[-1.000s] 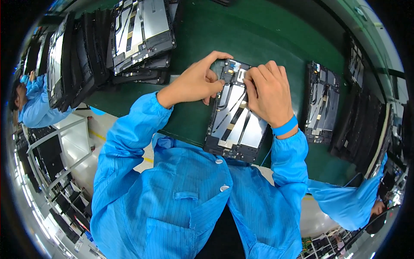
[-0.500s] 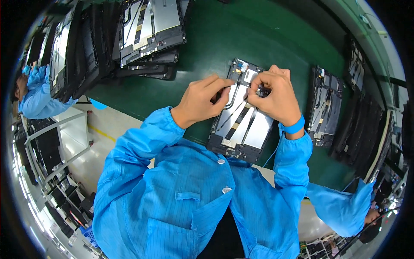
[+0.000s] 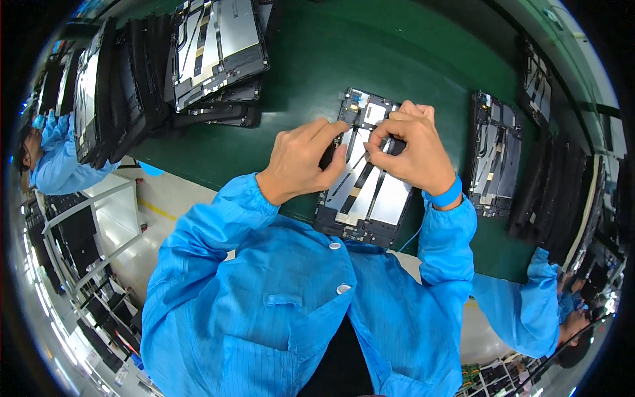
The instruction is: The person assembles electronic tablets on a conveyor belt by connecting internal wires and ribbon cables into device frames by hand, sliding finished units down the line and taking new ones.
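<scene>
No lettering is coming up readable anywhere, folks! Up at 11 o'clock, the top device is carrying faint marks on its silver panel, far too small to make out. Around 1 o'clock, a pale patch is sitting on the opened device, and it's giving us nothing legible.

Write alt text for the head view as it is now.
A person's left hand and right hand are over the upper part of an opened, tablet-like device on a green table. Similar devices are stacked at upper left; another opened unit lies at right.
</scene>
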A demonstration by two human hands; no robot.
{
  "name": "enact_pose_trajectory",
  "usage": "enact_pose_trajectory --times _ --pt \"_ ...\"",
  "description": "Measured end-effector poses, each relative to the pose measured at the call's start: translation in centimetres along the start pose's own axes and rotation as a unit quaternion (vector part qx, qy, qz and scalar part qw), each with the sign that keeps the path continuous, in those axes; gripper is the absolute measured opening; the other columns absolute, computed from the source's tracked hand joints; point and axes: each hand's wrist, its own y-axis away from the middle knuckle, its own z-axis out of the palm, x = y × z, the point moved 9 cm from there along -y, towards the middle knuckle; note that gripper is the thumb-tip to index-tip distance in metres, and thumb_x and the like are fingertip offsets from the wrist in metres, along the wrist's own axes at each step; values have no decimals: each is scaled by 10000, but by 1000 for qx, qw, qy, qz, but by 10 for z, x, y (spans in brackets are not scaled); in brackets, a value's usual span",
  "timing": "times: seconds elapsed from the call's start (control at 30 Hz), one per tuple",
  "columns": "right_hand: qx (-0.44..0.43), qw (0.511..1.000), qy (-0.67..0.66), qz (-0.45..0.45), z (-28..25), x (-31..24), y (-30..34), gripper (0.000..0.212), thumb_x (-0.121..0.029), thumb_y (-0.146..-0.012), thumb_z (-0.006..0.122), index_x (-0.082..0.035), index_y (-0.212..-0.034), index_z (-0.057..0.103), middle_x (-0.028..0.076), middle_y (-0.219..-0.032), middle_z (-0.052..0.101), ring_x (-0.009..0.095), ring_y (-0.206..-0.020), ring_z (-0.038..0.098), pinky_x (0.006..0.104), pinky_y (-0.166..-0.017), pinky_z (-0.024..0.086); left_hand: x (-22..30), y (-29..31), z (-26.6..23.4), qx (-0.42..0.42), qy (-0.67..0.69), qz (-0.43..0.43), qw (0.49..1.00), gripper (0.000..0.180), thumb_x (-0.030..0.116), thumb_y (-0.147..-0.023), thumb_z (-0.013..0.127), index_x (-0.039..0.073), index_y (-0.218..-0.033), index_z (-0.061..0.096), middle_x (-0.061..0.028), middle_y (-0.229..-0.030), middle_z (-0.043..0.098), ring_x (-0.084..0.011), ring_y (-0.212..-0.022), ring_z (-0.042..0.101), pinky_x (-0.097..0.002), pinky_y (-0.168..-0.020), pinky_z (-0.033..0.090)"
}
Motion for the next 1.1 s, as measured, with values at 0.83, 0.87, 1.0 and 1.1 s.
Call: enact_pose_trajectory --times 0.83,0.87,1.0,1.1 --pt "130 963 -122 200 -37 56 76 207 -132 -895 857 20 -845 727 80 -742 664 155 -651 605 310 -632 499 38 -52 54 -159 -74 98 980 1170 584 -714 931 261 -1729 447 -274 -1793 258 -526 -1684 159 -750 -1335 91" --pt "123 960 -146 204 -36 58 77 205 -128 -898 852 25 -849 724 93 -770 695 160 -685 647 312 -673 537 37 -48 52 -159 -74 99 979 1170 584 -714 931 261 -1729 447 -274 -1793 258 -526 -1684 159 -750 -1335 91" --pt "121 954 -170 216 -39 64 81 190 -109 -903 839 33 -864 718 107 -805 733 168 -739 709 321 -732 596 39 -37 56 -198 -65 79 975 1111 533 -726 940 271 -1704 484 -257 -1793 273 -521 -1682 170 -753 -1336 85" --pt "126 948 -179 232 -36 67 82 174 -93 -899 835 31 -866 717 106 -806 733 168 -730 705 319 -725 597 44 -31 58 -217 -60 93 970 1017 470 -721 953 284 -1644 566 -234 -1784 313 -512 -1677 199 -757 -1337 88"
